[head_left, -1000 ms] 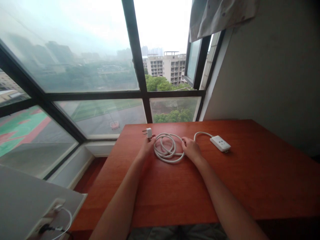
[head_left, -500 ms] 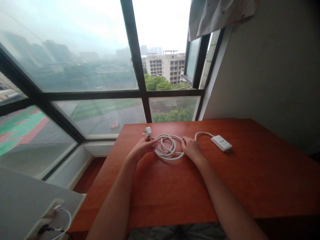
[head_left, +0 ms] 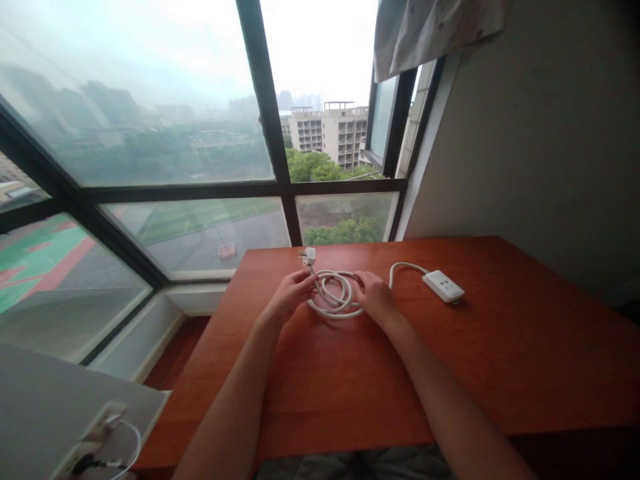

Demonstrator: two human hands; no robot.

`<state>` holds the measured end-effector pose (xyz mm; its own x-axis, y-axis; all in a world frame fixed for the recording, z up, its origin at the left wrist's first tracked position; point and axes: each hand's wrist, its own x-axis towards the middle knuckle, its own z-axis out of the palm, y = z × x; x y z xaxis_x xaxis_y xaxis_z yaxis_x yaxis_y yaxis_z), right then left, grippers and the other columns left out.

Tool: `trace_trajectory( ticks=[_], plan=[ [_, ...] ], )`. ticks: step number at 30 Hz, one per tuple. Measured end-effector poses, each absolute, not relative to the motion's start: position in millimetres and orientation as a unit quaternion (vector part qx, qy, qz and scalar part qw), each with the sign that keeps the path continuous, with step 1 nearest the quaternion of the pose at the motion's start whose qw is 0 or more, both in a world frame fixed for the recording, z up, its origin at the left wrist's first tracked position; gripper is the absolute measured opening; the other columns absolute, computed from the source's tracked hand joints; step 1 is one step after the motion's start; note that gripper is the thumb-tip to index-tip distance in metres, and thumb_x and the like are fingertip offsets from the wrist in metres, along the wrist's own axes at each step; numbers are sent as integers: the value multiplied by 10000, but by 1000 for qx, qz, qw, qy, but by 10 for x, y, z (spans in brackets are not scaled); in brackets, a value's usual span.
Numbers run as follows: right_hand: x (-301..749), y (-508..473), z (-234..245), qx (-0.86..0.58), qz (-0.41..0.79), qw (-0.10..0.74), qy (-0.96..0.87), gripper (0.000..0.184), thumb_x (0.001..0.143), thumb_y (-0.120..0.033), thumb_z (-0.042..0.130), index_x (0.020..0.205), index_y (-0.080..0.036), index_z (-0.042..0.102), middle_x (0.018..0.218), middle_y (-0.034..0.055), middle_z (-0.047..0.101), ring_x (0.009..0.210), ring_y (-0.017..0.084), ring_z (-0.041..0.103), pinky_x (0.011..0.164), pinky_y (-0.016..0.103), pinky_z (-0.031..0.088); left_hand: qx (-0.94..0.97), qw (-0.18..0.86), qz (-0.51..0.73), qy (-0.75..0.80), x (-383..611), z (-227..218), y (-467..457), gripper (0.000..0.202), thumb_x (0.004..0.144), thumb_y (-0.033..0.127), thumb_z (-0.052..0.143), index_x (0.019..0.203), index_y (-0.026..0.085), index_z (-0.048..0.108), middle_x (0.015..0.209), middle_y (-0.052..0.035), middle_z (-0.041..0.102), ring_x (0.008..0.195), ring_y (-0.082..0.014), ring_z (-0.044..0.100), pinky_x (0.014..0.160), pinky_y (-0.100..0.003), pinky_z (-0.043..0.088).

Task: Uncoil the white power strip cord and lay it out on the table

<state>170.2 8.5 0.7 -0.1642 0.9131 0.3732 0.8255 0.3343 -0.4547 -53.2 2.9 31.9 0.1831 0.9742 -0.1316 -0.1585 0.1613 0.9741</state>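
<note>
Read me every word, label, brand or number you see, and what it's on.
No readable text anywhere.
White extension socket block: any marking too small to read.
White mains plug: any marking too small.
Wall sockets: none legible.

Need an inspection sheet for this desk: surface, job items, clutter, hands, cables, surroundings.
Surface: reddish-brown wood-look desk, smooth sheen.
Job items: white plug with metal prongs, raised, prongs pointing left; white rectangular socket block lying on the desk, right.
Clutter: nothing seen.
Hands: left hand pinches the cord just below the plug; right hand at the coil's right side, grip unclear.
Cables: thick white round cord loosely coiled between the hands; thin white cable at the wall outlets, lower left.
Surroundings: dark-framed windows beyond, one pane open; pale cloth curtain above.
</note>
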Motion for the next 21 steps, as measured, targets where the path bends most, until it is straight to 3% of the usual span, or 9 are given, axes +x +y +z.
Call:
trace_trajectory(
  ticks=[9, 14, 21],
  plan=[
    [1483, -67, 32, -511, 117, 303, -796, 338, 762, -362, 712, 1084, -269, 674, 1066, 69, 585, 1053, 231, 509, 924, 348, 425, 554, 615, 411, 383, -403, 401, -36, 437, 725, 456, 733, 1010, 128, 688, 943, -90, 681, 687, -105, 585, 645, -213, 440],
    [1480, -31, -20, -562, 150, 294, -758, 519, 748, -383, 707, 1215, -202, 570, 1137, 103, 578, 1066, 230, 540, 922, 351, 428, 567, 602, 405, 389, -426, 434, -54, 437, 743, 455, 716, 1025, 123, 678, 941, -98, 678, 692, -114, 599, 650, -221, 456],
    [1450, -24, -37, -557, 174, 283, -761, 363, 783, -319, 642, 1127, -208, 612, 1052, 71, 671, 965, 195, 617, 836, 275, 440, 531, 589, 404, 456, -465, 435, -29, 427, 713, 459, 733, 948, 128, 601, 747, -41, 660, 568, -102, 603, 570, -214, 470]
  ],
)
